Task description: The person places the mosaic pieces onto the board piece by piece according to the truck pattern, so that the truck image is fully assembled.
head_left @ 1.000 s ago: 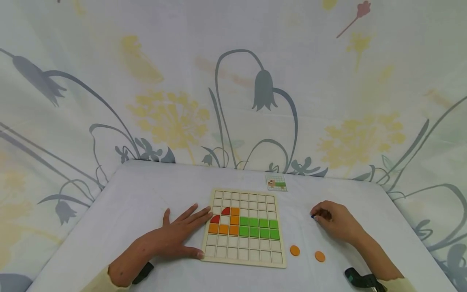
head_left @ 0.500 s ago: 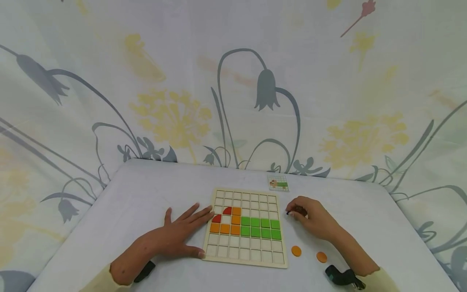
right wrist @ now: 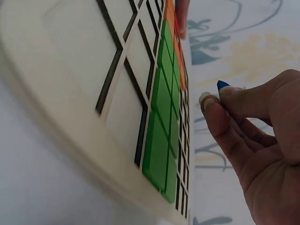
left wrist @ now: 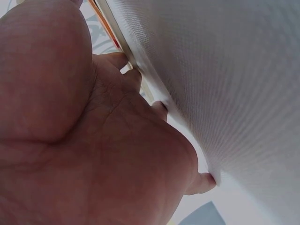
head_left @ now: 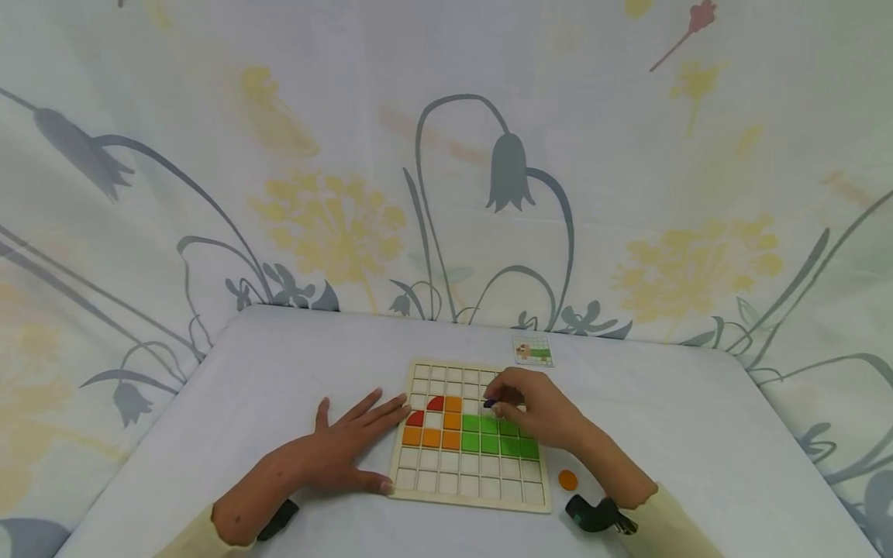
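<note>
My right hand (head_left: 540, 407) pinches a small dark blue piece (right wrist: 222, 85) between thumb and fingertips, above the upper right part of the wooden grid board (head_left: 469, 487). Most of the blue piece is hidden by the fingers. Green square tiles (head_left: 470, 443) fill two rows on the board's right half. To their left sit orange square tiles (head_left: 431, 439) and two red quarter-round tiles (head_left: 436, 403). My left hand (head_left: 338, 449) lies with fingers spread on the white cloth, its fingertips and thumb at the board's left edge.
A small picture card (head_left: 533, 351) with a gridded coloured design lies behind the board. An orange disc (head_left: 568, 480) rests to the right of the board, near a black device (head_left: 593, 514) on the right wrist. Flower-printed fabric (head_left: 453, 232) rises behind the table.
My right hand has moved left with the blue piece, from the cloth to over the board. A second orange disc is now hidden behind the right arm. My left hand stays in place.
</note>
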Demonstrator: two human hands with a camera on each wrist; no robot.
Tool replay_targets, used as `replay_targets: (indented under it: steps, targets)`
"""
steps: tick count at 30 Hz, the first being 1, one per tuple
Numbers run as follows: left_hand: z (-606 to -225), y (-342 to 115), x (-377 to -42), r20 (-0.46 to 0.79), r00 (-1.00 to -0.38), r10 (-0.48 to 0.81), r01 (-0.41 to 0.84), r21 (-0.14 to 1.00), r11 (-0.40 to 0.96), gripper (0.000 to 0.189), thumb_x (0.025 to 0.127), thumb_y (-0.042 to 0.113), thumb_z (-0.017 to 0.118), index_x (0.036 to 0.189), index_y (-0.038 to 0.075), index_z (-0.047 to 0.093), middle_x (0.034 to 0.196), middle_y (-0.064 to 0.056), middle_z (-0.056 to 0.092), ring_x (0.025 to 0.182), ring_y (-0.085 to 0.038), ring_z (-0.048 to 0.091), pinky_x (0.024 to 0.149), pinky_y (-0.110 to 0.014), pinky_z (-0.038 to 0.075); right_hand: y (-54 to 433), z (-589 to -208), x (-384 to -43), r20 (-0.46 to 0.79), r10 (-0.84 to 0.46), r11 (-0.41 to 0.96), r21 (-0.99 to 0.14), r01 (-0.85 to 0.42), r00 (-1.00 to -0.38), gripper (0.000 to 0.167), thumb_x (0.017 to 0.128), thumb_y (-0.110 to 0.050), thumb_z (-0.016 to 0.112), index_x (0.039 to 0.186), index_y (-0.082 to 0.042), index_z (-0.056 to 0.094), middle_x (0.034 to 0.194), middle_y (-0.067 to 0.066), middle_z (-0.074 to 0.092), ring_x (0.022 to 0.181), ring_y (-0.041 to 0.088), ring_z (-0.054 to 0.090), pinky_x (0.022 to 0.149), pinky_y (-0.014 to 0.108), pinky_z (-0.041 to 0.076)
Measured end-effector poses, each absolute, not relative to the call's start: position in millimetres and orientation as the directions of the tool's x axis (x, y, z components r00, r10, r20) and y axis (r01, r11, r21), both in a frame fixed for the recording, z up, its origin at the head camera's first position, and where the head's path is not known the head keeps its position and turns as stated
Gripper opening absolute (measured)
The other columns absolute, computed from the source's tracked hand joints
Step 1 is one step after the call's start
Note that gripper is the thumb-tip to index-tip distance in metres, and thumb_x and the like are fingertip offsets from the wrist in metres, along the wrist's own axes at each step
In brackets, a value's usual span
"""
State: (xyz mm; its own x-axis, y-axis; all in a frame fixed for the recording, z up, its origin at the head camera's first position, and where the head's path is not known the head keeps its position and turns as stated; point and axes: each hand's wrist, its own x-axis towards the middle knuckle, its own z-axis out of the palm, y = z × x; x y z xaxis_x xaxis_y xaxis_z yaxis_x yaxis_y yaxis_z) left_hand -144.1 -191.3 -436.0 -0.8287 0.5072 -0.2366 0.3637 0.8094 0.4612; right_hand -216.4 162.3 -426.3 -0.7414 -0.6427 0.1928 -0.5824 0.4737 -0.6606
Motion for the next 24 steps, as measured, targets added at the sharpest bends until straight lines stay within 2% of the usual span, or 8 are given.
replay_targets:
  steps: [7,13,24]
  targets:
    - [-438.5,-191.8,-144.8,-0.233,-0.831,0.506,0.366,0.456,0.811,0.105,0.085,0.070,0.077,0.170,0.040,0.023,0.178,0.017,0.012,0.166,-0.024,-0.001,0.110,-0.087,-0.011,128.8,-426.3,-216.6,0.196,-0.680,0.440,-0.662,-0.607,-0.707,0.009,0.100,-0.007,0.074,0.104,-0.015,0.075,0.097,-0.006,0.073,0.081,0.006,0.062,0.075,0.026,0.056]
    - [-439.4,-192.4,-144.9,-0.228,-0.829,0.510,0.371,0.458,0.808,0.105,0.085,0.070,0.076,0.170,0.039,0.023,0.178,0.016,0.013,0.166,-0.025,-0.001,0.109,-0.088,-0.010,105.9,-431.9,-218.3,0.243,-0.693,0.405,-0.648,-0.645,-0.679,0.008,0.101,-0.009,0.073,0.105,-0.014,0.078,0.098,-0.003,0.073,0.079,0.007,0.059,0.072,0.026,0.054]
    - [-436.3,-193.1,-143.7,-0.216,-0.822,0.527,0.385,0.471,0.794,0.105,0.086,0.069,0.076,0.171,0.035,0.023,0.178,0.014,0.013,0.166,-0.027,-0.001,0.108,-0.088,-0.011,76.0,-443.0,-214.7,0.160,-0.642,0.505,-0.647,-0.571,-0.750,0.012,0.097,-0.005,0.076,0.095,-0.016,0.078,0.085,-0.011,0.069,0.064,0.003,0.055,0.065,0.025,0.051]
